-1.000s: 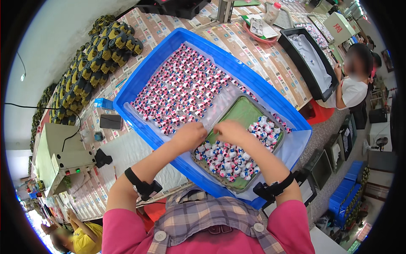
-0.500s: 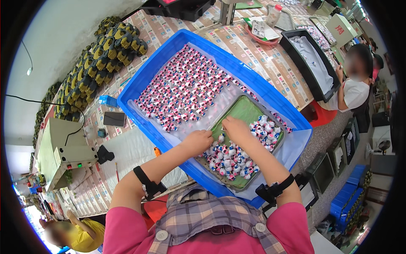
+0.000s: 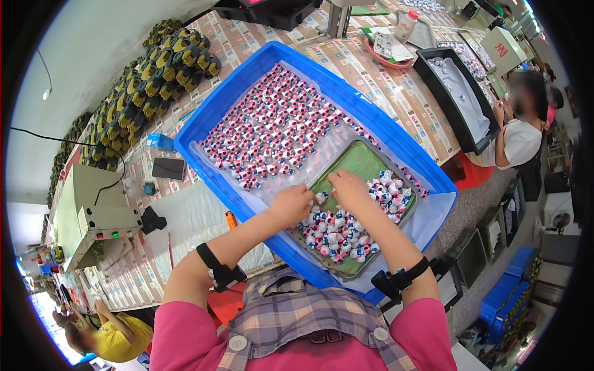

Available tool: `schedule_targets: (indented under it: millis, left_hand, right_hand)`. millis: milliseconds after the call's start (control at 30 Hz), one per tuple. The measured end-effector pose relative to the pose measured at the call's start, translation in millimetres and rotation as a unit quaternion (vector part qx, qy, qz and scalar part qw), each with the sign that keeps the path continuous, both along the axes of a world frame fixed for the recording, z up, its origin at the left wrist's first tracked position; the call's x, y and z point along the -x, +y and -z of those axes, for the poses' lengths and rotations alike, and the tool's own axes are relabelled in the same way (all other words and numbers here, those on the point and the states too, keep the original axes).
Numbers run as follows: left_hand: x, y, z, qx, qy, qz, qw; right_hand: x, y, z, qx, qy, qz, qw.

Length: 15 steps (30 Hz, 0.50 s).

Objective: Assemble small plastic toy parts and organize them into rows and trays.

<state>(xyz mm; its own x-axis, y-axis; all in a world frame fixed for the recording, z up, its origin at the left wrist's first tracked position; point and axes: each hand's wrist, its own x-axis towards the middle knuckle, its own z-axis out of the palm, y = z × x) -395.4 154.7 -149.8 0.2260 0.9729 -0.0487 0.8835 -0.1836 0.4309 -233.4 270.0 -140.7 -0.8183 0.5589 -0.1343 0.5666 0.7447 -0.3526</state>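
A green-lined tray (image 3: 349,162) sits inside a large blue plastic bin (image 3: 213,187). Loose small figurines (image 3: 337,238), white with pink and blue, are heaped in its near part. My left hand (image 3: 292,205) is at the tray's left rim, its fingers pinched at one small figurine (image 3: 321,197). Just to the right, my right hand (image 3: 350,190) is over the green surface with curled fingers; whatever it may hold is hidden beneath them. Many more figurines (image 3: 272,127) stand in close rows on the bin's white sheet, beyond the tray.
Left of the bin are a beige machine (image 3: 93,216), a dark flat device (image 3: 169,168) and an orange-handled tool (image 3: 231,220). Yellow-and-black pieces (image 3: 148,80) are piled by the wall. A black bin (image 3: 455,99) stands at right, beside a seated person (image 3: 523,133); another person (image 3: 120,337) is at lower left.
Both hands stay over the tray with only slight shifts. The figurine between them has moved a little up and left, nearer my left fingertips. The view has shifted slightly.
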Motion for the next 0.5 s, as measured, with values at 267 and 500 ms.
schedule_targets:
  millis: [267,500]
  left_hand:
    - [56.7,-0.7,-14.5,0.257,-0.594,-0.364,0.669]
    - [84.4,-5.0,2.5,0.192,-0.267,-0.327,0.886]
  right_hand:
    - [16.3,8.3,-18.2,0.041,0.053,0.067,0.996]
    - [83.9,-18.2,-2.9,0.121,0.153,0.028,0.980]
